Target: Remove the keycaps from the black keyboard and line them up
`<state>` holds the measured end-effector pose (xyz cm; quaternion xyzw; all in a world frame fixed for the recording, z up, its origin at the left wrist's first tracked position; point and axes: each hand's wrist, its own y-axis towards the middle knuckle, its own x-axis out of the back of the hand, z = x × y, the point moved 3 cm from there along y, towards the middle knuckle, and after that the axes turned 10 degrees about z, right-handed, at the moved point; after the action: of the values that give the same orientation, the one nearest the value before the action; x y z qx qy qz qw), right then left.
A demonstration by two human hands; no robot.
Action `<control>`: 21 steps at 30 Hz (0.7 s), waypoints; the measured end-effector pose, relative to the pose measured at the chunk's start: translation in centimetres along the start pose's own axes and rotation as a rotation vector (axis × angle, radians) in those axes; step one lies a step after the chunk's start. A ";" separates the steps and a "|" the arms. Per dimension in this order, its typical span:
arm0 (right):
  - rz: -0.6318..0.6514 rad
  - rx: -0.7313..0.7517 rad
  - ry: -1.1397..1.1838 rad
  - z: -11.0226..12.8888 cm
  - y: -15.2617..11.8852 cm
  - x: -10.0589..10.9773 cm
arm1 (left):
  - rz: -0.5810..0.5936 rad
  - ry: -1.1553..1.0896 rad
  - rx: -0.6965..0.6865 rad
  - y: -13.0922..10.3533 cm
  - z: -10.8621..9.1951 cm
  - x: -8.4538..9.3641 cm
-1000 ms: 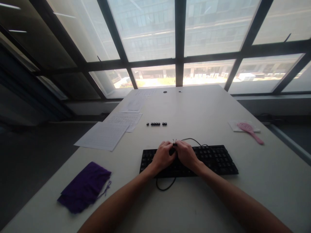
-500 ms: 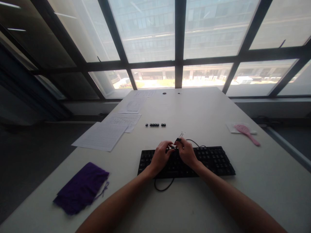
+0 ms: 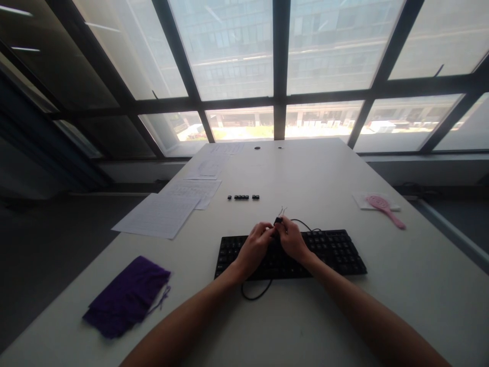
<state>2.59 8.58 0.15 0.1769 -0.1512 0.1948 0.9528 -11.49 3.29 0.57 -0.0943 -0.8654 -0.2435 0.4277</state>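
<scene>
A black keyboard (image 3: 332,255) lies in front of me, with both hands over its upper middle part. My right hand (image 3: 291,239) is closed on a small tool (image 3: 278,220) with a black body and thin wire prongs that point up and away. My left hand (image 3: 256,247) has its fingers pinched together against the right fingertips; whatever is between them is too small to name. Several black keycaps (image 3: 241,197) stand in a row on the white table (image 3: 305,178) beyond the keyboard.
Paper sheets (image 3: 156,214) lie along the table's left side. A folded purple cloth (image 3: 128,295) is at the near left. On the right, a pink hairbrush (image 3: 382,205) rests partly on a white packet (image 3: 359,200). A black cable (image 3: 255,298) loops below the keyboard.
My left fingers have closed together and moved against the right fingertips. The tool's prongs have tilted slightly. The whole view has shifted a little.
</scene>
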 end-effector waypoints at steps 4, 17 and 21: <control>-0.031 -0.021 0.067 -0.1 0.0 0.1 | -0.052 -0.110 0.055 0.7 0.4 1.6; -0.036 -0.024 0.084 -0.6 0.3 0.0 | 0.052 0.185 0.178 10.6 10.4 1.6; -0.019 -0.029 0.095 -0.5 0.3 0.0 | 0.026 0.230 0.186 11.5 11.8 1.7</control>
<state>2.53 9.06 -0.21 0.1550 -0.1067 0.1918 0.9632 -16.49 19.08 -0.26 -0.0372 -0.8282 -0.1660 0.5339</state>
